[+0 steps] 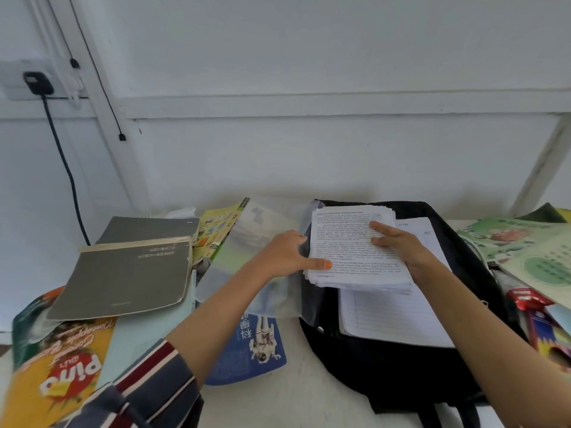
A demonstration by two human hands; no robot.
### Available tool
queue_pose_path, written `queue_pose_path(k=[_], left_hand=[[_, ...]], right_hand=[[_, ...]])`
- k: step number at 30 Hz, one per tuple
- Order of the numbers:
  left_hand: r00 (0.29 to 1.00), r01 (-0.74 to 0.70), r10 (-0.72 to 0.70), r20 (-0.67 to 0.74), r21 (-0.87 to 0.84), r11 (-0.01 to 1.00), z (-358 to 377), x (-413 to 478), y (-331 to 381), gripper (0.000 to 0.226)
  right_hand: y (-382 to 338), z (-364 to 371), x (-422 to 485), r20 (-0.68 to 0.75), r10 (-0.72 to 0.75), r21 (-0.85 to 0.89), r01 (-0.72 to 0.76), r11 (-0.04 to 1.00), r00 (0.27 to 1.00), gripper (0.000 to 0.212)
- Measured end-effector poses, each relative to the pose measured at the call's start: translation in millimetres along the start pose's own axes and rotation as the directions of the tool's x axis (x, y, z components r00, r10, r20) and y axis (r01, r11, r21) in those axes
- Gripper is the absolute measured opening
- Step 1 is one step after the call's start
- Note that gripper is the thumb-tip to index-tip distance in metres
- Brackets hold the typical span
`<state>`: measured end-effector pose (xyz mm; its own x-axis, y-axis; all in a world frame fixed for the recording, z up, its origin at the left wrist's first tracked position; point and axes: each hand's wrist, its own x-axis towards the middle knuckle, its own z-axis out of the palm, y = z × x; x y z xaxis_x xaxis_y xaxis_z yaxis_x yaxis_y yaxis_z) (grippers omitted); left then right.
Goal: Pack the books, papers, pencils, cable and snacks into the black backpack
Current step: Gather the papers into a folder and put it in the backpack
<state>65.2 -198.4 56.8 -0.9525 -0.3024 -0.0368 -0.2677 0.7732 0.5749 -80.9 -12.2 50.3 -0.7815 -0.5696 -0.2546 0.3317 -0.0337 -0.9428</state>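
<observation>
A thick stack of printed papers (349,248) is held over the open black backpack (401,372), which lies flat on the table. My left hand (284,257) grips the stack's left edge, thumb on top. My right hand (398,245) holds its right side, with fingers lying on the top sheet. Below the stack, a lined notebook (395,316) lies inside the backpack. Two grey books (123,273) are stacked at the left. A yellow snack bag (58,375) lies at the front left.
A translucent plastic folder (262,239) and a blue booklet (250,350) lie left of the backpack. Green printed booklets (525,245) and a red pencil pack (537,319) are on the right. A black cable (61,156) hangs from a wall socket at the left.
</observation>
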Motion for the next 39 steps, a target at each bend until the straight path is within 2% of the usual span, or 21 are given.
queue_pose_path(k=[6,8,9,10,12,15,17,20,24,28,30,33,34,36,38,39], left_hand=[[1.0,-0.027,0.026,-0.018,-0.103,0.994,1.5,3.0,4.0,0.043],[1.0,-0.024,0.023,-0.007,-0.108,0.994,0.8,1.3,7.6,0.072],[1.0,-0.013,0.013,-0.002,-0.116,0.993,1.5,2.2,7.5,0.078],[1.0,-0.02,0.019,-0.007,-0.113,0.993,1.9,4.2,6.7,0.072],[1.0,-0.013,0.012,-0.014,-0.11,0.994,1.9,5.9,6.8,0.043],[0.999,-0.019,0.014,-0.037,-0.118,0.993,-1.3,0.9,9.3,0.053],[0.998,-0.033,0.027,-0.054,-0.107,0.994,-1.5,1.6,7.5,0.056],[0.997,-0.064,0.061,-0.056,-0.039,0.997,1.0,2.6,7.1,0.05],[0.988,-0.139,0.139,-0.067,0.001,0.99,1.0,-1.8,16.1,0.049],[0.995,-0.039,0.051,-0.091,0.125,0.991,5.7,-2.3,22.7,0.069],[0.999,-0.016,0.024,-0.047,0.17,0.985,6.3,-1.2,22.3,0.07],[0.999,-0.041,0.04,0.023,0.056,0.998,0.5,-2.2,12.7,0.059],[0.999,-0.027,0.027,-0.017,-0.009,1.0,-4.4,-4.0,5.6,0.061],[0.965,0.084,-0.101,-0.241,-0.079,0.993,-18.0,-1.8,-21.1,0.062],[0.862,0.309,-0.311,-0.399,-0.071,0.948,-33.1,0.2,-53.8,0.062],[0.82,0.422,-0.415,-0.393,-0.075,0.904,-38.3,0.5,-69.3,0.063]], right_hand=[[-1.0,-10.3,-6.8,0.058,-0.035,0.069,0.031,0.997,0.998,0.042],[5.3,-16.3,-7.1,0.068,-0.03,0.108,0.022,0.994,0.997,0.042],[10.0,-17.7,-6.6,0.059,-0.021,0.075,0.017,0.997,0.998,0.043],[14.7,-17.6,-6.1,0.04,-0.008,0.023,0.007,1.0,0.999,0.044],[22.0,-14.7,-4.7,0.006,0.028,-0.036,-0.028,0.999,1.0,0.044],[23.9,-11.7,-1.4,-0.008,0.075,-0.024,-0.075,0.997,0.997,0.043],[19.1,-9.6,-1.9,-0.026,0.074,-0.085,-0.076,0.994,0.997,0.043],[12.6,-5.1,-1.7,-0.059,0.041,-0.205,-0.052,0.977,0.997,0.042],[10.9,9.8,3.7,-0.06,0.01,-0.18,-0.021,0.983,0.998,0.043],[15.9,40.7,10.1,-0.008,-0.041,-0.194,0.038,0.98,0.999,0.047],[20.6,60.2,11.2,0.045,-0.089,-0.247,0.098,0.964,0.995,0.053],[30.8,81.4,9.0,0.103,-0.167,-0.325,0.192,0.926,0.98,0.072],[34.7,85.5,8.4,0.116,-0.181,-0.302,0.208,0.93,0.977,0.079],[41.6,90.2,8.1,0.079,-0.193,-0.233,0.207,0.95,0.978,0.084],[44.0,93.4,9.0,-0.004,-0.193,-0.254,0.186,0.949,0.981,0.083],[44.4,94.3,9.5,-0.035,-0.195,-0.3,0.176,0.938,0.98,0.08]])
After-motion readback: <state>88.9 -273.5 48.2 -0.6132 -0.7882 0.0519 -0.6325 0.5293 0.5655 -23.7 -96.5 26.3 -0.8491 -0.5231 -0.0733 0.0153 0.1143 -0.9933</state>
